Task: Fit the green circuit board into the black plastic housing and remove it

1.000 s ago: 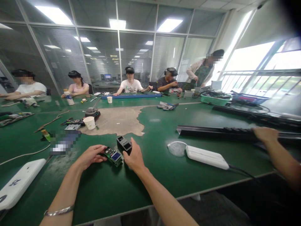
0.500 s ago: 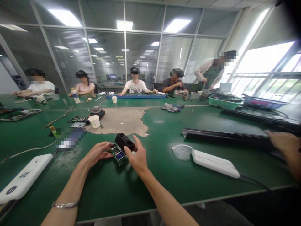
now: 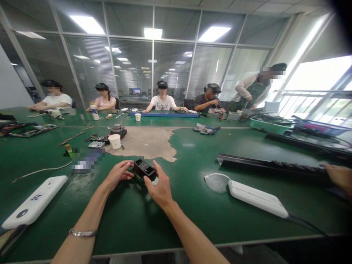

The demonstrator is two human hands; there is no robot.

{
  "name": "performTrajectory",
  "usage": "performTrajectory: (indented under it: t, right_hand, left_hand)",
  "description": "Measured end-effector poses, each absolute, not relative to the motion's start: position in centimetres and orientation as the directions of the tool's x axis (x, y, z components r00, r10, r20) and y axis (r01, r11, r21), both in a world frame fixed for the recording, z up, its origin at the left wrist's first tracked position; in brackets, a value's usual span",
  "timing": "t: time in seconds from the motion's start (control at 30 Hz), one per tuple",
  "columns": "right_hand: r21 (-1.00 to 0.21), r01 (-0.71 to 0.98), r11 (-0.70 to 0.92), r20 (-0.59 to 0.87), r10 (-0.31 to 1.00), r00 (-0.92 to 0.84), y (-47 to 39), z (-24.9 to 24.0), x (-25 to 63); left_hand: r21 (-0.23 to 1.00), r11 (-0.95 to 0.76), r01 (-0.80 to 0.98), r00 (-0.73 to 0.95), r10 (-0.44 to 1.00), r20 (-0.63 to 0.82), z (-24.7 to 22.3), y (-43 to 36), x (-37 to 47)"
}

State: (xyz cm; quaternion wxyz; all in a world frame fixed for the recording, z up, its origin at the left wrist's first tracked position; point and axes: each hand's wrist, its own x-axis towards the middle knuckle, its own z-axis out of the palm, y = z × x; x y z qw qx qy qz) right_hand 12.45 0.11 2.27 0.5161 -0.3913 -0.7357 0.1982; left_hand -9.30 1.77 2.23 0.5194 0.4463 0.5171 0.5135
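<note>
A black rectangular housing (image 3: 145,169) with cut-outs in its face lies over a green circuit board (image 3: 139,178), which shows only as a strip at the lower left edge. My right hand (image 3: 158,183) grips the housing from the right, thumb in front and fingers behind. On the left side, my left hand (image 3: 121,175) has its curled fingers at the edge of the board and housing. A small pale piece (image 3: 155,181) shows by my right palm. Both hands are just above the green table (image 3: 192,220).
White power strips lie at left (image 3: 35,201) and right (image 3: 257,198). A paper cup (image 3: 114,141) stands beyond my left hand, near electronic parts. A long black strip (image 3: 247,163) is at right, with another person's hand (image 3: 339,178) at its end. Several people sit opposite.
The black housing has come down over the circuit board, hiding its small screen and most of its surface. The whole view has shifted slightly.
</note>
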Motion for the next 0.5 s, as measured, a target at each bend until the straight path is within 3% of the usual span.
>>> performTrajectory:
  t: [0.33,0.5]
  right_hand:
    - [-0.771,0.244,0.589,0.582,0.806,-0.107,0.7,2.7,11.9]
    - [-0.778,0.27,0.567,0.557,0.822,-0.121,1.2,2.0,11.4]
  left_hand:
    - [0.988,0.118,-0.098,-0.013,0.993,-0.119,1.8,1.9,-9.5]
    - [0.986,0.126,-0.106,-0.01,0.992,-0.128,1.8,2.0,-9.5]
